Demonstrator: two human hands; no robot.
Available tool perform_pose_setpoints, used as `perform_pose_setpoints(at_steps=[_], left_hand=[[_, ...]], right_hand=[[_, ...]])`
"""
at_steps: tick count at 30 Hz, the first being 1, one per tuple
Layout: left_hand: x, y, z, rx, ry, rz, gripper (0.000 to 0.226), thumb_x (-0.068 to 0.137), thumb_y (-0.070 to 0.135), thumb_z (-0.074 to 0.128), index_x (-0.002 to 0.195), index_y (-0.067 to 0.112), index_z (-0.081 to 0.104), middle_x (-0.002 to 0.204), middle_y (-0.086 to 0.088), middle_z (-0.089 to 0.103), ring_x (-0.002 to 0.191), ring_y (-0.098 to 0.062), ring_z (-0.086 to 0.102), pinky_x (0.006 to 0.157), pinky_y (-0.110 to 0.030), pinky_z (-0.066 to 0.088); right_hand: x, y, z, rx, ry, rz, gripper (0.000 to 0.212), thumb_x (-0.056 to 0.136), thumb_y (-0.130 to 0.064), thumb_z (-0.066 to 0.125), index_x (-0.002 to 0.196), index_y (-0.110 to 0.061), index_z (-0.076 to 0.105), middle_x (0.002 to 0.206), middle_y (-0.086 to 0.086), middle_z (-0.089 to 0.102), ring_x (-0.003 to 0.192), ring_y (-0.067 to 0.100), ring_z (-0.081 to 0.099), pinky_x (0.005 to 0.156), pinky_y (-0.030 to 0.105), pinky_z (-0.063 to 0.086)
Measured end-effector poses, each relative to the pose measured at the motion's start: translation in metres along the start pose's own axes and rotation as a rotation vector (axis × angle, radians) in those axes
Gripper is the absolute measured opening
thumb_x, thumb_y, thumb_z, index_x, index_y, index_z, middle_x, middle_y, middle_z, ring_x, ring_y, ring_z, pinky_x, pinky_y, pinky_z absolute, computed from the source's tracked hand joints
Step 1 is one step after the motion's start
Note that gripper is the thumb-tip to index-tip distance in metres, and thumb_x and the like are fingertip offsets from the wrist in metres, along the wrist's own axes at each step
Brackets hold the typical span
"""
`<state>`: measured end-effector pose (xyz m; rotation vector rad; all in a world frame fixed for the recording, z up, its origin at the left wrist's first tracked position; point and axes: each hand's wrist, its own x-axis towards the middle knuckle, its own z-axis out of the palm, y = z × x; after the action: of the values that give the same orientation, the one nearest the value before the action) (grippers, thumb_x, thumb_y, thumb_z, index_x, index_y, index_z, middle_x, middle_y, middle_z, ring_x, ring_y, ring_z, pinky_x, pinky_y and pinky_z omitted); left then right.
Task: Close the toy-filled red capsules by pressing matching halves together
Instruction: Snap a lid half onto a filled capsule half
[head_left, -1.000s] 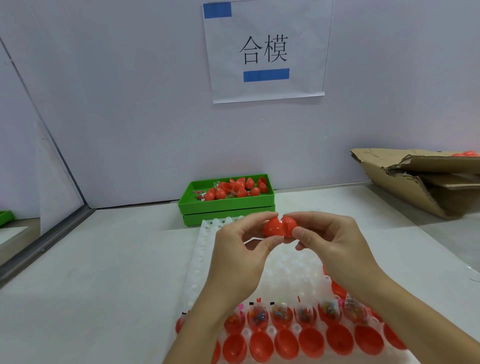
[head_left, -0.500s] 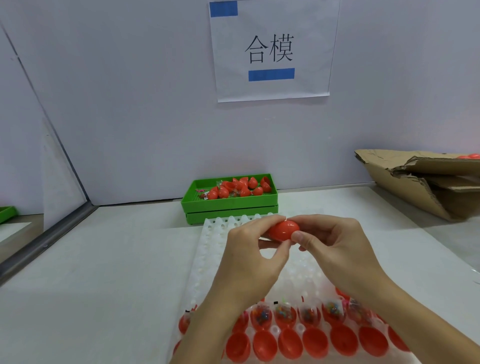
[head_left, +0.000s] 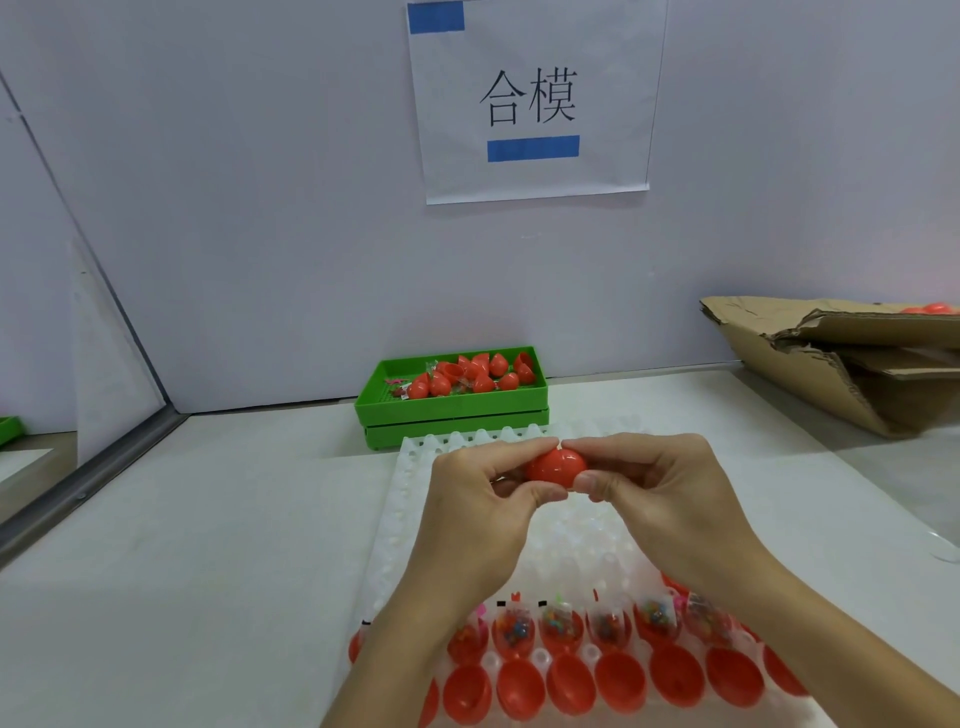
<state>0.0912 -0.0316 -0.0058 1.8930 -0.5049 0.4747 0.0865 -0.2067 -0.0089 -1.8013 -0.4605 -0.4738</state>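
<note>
A red capsule (head_left: 555, 466) is held above the white bumpy tray (head_left: 400, 499), its two halves joined into one egg shape. My left hand (head_left: 480, 512) pinches its left side between thumb and fingers. My right hand (head_left: 660, 499) pinches its right side the same way. Near the tray's front edge stands a row of open red halves holding bagged toys (head_left: 561, 626). In front of them lies a row of empty red halves (head_left: 571, 686).
A green tray (head_left: 452, 410) with several red capsule halves and toy bags stands by the back wall. A torn cardboard box (head_left: 841, 358) lies at the right rear. A paper sign (head_left: 535, 98) hangs on the wall. A partition runs along the left.
The two red halves, seen apart and angled a second ago, are now pressed together into one closed capsule. Both hands have stayed around it.
</note>
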Motion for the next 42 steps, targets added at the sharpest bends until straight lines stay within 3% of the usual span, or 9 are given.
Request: perform_pose_setpoints(at_steps=[10, 19, 21, 24, 29, 34, 37, 40, 42], left_hand=[[-0.001, -0.001, 0.003, 0.010, -0.016, 0.073, 0.040, 0.078, -0.002, 0.078, 0.113, 0.017, 0.074, 0.094, 0.025, 0.067, 0.091, 0.005, 0.068, 0.080, -0.011, 0.053], [-0.003, -0.005, 0.008, 0.033, -0.003, 0.068, 0.039, 0.077, -0.004, 0.078, 0.111, 0.017, 0.075, 0.082, 0.042, 0.063, 0.090, 0.006, 0.068, 0.081, -0.011, 0.052], [-0.003, -0.002, 0.008, 0.059, -0.013, 0.094, 0.047, 0.078, -0.002, 0.077, 0.113, 0.029, 0.072, 0.083, 0.044, 0.063, 0.091, 0.003, 0.068, 0.083, -0.017, 0.055], [-0.003, 0.005, 0.007, 0.085, -0.031, 0.113, 0.070, 0.078, 0.002, 0.074, 0.119, 0.055, 0.051, 0.087, 0.047, 0.061, 0.092, 0.000, 0.067, 0.085, -0.023, 0.057], [-0.003, 0.006, 0.008, 0.109, -0.030, 0.127, 0.073, 0.078, 0.001, 0.074, 0.124, 0.051, 0.047, 0.083, 0.047, 0.060, 0.092, 0.000, 0.066, 0.083, -0.023, 0.056], [-0.003, 0.002, 0.005, 0.081, -0.010, 0.048, 0.039, 0.077, -0.002, 0.077, 0.106, 0.024, 0.077, 0.086, 0.031, 0.066, 0.090, -0.001, 0.067, 0.083, -0.023, 0.056], [-0.002, 0.004, 0.004, -0.028, -0.028, -0.031, 0.042, 0.077, -0.002, 0.079, 0.100, 0.033, 0.076, 0.093, 0.020, 0.072, 0.091, -0.002, 0.070, 0.083, -0.019, 0.056], [-0.001, 0.008, 0.002, -0.171, -0.047, -0.096, 0.039, 0.078, -0.002, 0.079, 0.107, 0.023, 0.074, 0.101, 0.005, 0.074, 0.094, -0.006, 0.071, 0.084, -0.018, 0.055], [-0.001, 0.010, 0.002, -0.211, -0.039, -0.116, 0.038, 0.078, -0.001, 0.078, 0.107, 0.023, 0.073, 0.100, 0.005, 0.074, 0.093, -0.004, 0.071, 0.082, -0.015, 0.054]], right_hand=[[-0.001, -0.001, 0.000, -0.110, 0.051, -0.013, 0.032, 0.082, 0.009, 0.073, 0.103, -0.014, 0.080, 0.082, -0.007, 0.079, 0.067, 0.009, 0.072, 0.069, 0.022, 0.059], [-0.001, -0.005, -0.003, -0.265, 0.041, -0.129, 0.035, 0.078, 0.012, 0.074, 0.098, -0.016, 0.081, 0.072, -0.007, 0.077, 0.068, 0.005, 0.069, 0.063, 0.015, 0.054], [-0.002, -0.006, -0.002, -0.282, 0.043, -0.154, 0.037, 0.077, 0.013, 0.075, 0.097, -0.017, 0.081, 0.073, -0.005, 0.077, 0.068, 0.007, 0.069, 0.062, 0.021, 0.055], [-0.003, -0.005, -0.002, -0.302, 0.034, -0.175, 0.036, 0.077, 0.014, 0.074, 0.095, -0.016, 0.082, 0.072, -0.003, 0.077, 0.067, 0.012, 0.068, 0.059, 0.028, 0.054], [-0.003, -0.004, -0.001, -0.291, 0.036, -0.170, 0.036, 0.077, 0.014, 0.074, 0.095, -0.016, 0.081, 0.074, -0.004, 0.077, 0.070, 0.008, 0.070, 0.061, 0.025, 0.056], [-0.003, -0.004, 0.000, -0.279, 0.033, -0.134, 0.034, 0.078, 0.013, 0.074, 0.098, -0.014, 0.080, 0.074, -0.017, 0.074, 0.071, 0.003, 0.070, 0.064, 0.015, 0.056], [-0.002, -0.004, 0.000, -0.230, 0.033, -0.084, 0.032, 0.080, 0.011, 0.073, 0.099, -0.014, 0.080, 0.072, -0.021, 0.072, 0.066, 0.001, 0.070, 0.065, 0.012, 0.055], [-0.001, -0.005, -0.002, -0.152, 0.041, -0.017, 0.029, 0.081, 0.010, 0.073, 0.100, -0.012, 0.080, 0.071, -0.016, 0.074, 0.063, 0.002, 0.070, 0.066, 0.011, 0.054], [-0.001, -0.005, -0.003, -0.101, 0.046, 0.018, 0.028, 0.082, 0.008, 0.073, 0.101, -0.011, 0.079, 0.075, -0.012, 0.076, 0.064, 0.004, 0.071, 0.065, 0.012, 0.055]])
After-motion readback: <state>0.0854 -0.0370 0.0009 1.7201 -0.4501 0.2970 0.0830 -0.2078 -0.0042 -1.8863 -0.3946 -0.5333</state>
